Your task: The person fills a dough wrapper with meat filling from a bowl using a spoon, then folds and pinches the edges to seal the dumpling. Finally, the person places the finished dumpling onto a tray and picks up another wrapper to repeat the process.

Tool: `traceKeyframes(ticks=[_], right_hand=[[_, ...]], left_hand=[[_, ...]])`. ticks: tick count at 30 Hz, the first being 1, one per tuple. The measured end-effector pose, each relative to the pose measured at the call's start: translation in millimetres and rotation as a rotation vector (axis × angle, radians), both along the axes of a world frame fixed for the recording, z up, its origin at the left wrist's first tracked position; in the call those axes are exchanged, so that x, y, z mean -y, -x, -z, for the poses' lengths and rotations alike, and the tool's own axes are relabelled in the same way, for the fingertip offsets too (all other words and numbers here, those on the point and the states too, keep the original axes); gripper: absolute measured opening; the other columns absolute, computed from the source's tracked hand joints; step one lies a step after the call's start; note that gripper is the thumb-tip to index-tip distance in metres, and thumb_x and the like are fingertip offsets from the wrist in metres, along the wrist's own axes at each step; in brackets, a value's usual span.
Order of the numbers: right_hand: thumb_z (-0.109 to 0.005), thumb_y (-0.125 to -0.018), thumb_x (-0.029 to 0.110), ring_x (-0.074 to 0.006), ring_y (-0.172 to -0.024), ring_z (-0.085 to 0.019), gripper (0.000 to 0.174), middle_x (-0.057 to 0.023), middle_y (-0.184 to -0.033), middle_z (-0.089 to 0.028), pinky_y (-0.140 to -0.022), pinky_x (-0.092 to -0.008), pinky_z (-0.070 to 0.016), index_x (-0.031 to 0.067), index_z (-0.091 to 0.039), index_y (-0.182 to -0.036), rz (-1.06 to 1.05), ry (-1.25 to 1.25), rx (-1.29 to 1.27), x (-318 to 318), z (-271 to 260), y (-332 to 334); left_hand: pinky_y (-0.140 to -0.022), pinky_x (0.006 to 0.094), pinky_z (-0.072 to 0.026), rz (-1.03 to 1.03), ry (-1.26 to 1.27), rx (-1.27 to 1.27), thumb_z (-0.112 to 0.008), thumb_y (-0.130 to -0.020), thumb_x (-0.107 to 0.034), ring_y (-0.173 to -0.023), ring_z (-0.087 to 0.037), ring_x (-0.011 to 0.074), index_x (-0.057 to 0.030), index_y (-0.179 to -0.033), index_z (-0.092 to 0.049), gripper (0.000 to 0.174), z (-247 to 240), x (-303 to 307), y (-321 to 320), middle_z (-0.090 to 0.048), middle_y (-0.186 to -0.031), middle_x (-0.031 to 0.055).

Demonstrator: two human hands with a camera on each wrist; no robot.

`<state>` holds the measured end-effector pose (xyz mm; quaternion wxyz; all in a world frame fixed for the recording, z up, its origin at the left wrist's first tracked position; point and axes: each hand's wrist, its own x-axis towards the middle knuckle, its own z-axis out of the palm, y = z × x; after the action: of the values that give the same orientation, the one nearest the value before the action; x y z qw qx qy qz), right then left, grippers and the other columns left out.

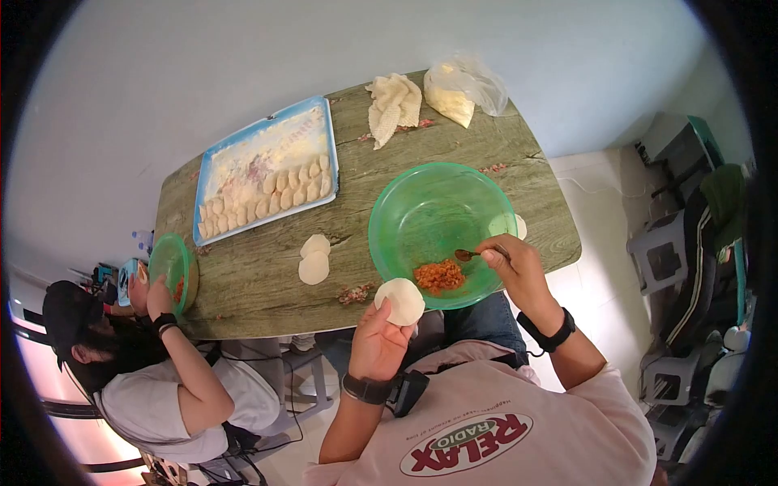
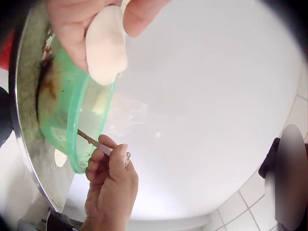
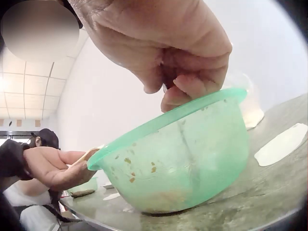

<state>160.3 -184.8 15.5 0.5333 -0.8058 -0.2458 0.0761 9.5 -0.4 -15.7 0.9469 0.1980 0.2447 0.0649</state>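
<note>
My left hand [image 1: 378, 347] holds a round, pale dough wrapper [image 1: 403, 303] at the near rim of a green plastic bowl [image 1: 395, 188]. The thumb lies over one edge of the wrapper, and its upper face looks bare. A small spoon [image 1: 465, 254] is gripped by its light handle in my right hand [image 1: 520, 271], over the right side of the bowl. The spoon's brown-stained end points into the bowl, above a lump of orange-brown filling [image 1: 440, 278]. In the right wrist view the spoon is mostly hidden behind the fingers and the bowl wall.
Two overlapping wrappers [image 1: 314, 263] lie left of the bowl. A blue-rimmed tray [image 1: 268, 121] holds rows of dumplings on flour. A cloth [image 1: 395, 105] and a plastic bag [image 1: 450, 93] sit at the back. Another person [image 1: 174, 397] works at a second green bowl [image 1: 191, 283] on the left.
</note>
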Motion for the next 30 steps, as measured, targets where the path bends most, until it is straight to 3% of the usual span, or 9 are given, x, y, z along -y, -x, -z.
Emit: traceKeyframes(ticks=[2,9,14,21,23,30], right_hand=[[-0.059,-0.086,0.020,-0.0316,-0.072,-0.060,0.020,-0.0166,-0.082,-0.062,-0.063,-0.0354,-0.0458,0.0005,-0.063,-0.089,0.023,0.108,0.059,0,2,0],[-0.059,-0.087,0.025,-0.0308,-0.070,-0.061,0.024,-0.0161,-0.077,-0.062,-0.061,-0.0350,-0.0457,0.0012,-0.064,-0.087,0.004,0.112,0.023,-1,9,1],[-0.061,-0.085,0.026,-0.0258,-0.064,-0.062,0.026,-0.0142,-0.071,-0.063,-0.059,-0.0336,-0.0459,0.0009,-0.065,-0.087,-0.044,0.007,-0.132,2,14,-5],[-0.060,-0.087,0.024,-0.0201,-0.061,-0.060,0.024,-0.0109,-0.068,-0.062,-0.058,-0.0302,-0.0452,0.0006,-0.065,-0.087,-0.090,0.043,-0.083,-2,12,-2],[-0.060,-0.087,0.025,-0.0176,-0.060,-0.058,0.025,-0.0094,-0.066,-0.062,-0.057,-0.0292,-0.0446,0.0000,-0.065,-0.087,-0.121,-0.105,-0.235,1,14,-5],[-0.059,-0.089,0.026,-0.0132,-0.060,-0.055,0.029,-0.0062,-0.063,-0.059,-0.057,-0.0266,-0.0424,-0.0024,-0.065,-0.084,-0.131,-0.022,-0.196,-3,14,-3]], left_hand=[[-0.104,0.0417,-0.0374,0.005,-0.001,-0.001,-0.049,-0.093,-0.011,-0.120,-0.048,0.0250,-0.0004,-0.126,-0.042,0.035,1,0,0,-0.050,-0.128,0.0120],[-0.104,0.0413,-0.0371,0.026,-0.014,-0.004,-0.049,-0.093,-0.012,-0.120,-0.048,0.0250,0.0002,-0.126,-0.041,0.036,0,1,0,-0.050,-0.128,0.0121],[-0.105,0.0414,-0.0368,0.011,-0.032,-0.022,-0.048,-0.093,-0.011,-0.121,-0.047,0.0255,0.0006,-0.127,-0.040,0.036,-1,3,-1,-0.050,-0.129,0.0127],[-0.105,0.0418,-0.0363,0.057,-0.045,-0.021,-0.046,-0.094,-0.012,-0.121,-0.047,0.0260,0.0007,-0.127,-0.040,0.036,-3,4,-1,-0.049,-0.129,0.0137],[-0.105,0.0417,-0.0365,0.045,-0.042,-0.028,-0.046,-0.094,-0.011,-0.121,-0.047,0.0260,0.0007,-0.127,-0.040,0.036,-4,5,-1,-0.049,-0.129,0.0137],[-0.105,0.0420,-0.0368,0.041,-0.038,-0.036,-0.046,-0.094,-0.011,-0.122,-0.047,0.0261,0.0008,-0.128,-0.040,0.036,-5,5,0,-0.049,-0.130,0.0137]])
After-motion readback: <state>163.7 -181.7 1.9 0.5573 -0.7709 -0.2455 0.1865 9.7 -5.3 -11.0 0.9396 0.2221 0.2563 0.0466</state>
